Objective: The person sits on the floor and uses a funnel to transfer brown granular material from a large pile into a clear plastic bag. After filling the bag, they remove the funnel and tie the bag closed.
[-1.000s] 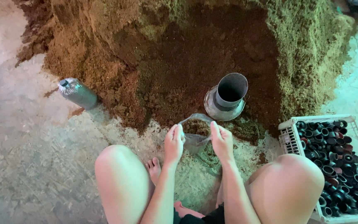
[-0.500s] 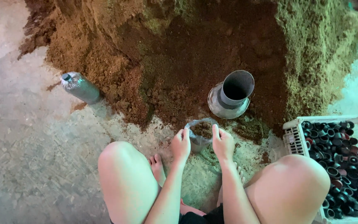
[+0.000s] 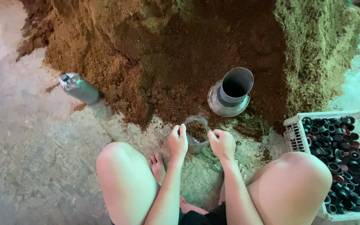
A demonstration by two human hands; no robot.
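Just below the middle of the frame, one clear plastic bag (image 3: 196, 134) partly filled with brown substrate stands on the floor (image 3: 30, 166), held between two hands. The left hand (image 3: 177, 141) is curled around the bag's left edge, and the right hand (image 3: 222, 143) pinches its right edge with bent fingers; both grip the bag's rim. Two bare knees fill the lower frame, and one bare foot (image 3: 158, 166) shows between them. Behind the bag, across the upper frame, rises one large heap of brown substrate (image 3: 180, 54). On its lower slope, right of centre, sits one metal funnel (image 3: 231, 92) with a dark tube tilted up and to the right. At the left, one filled bag (image 3: 79, 88) lies on its side at the heap's edge. At the lower right stands one white crate (image 3: 293, 132) full of black rings, too many to count.
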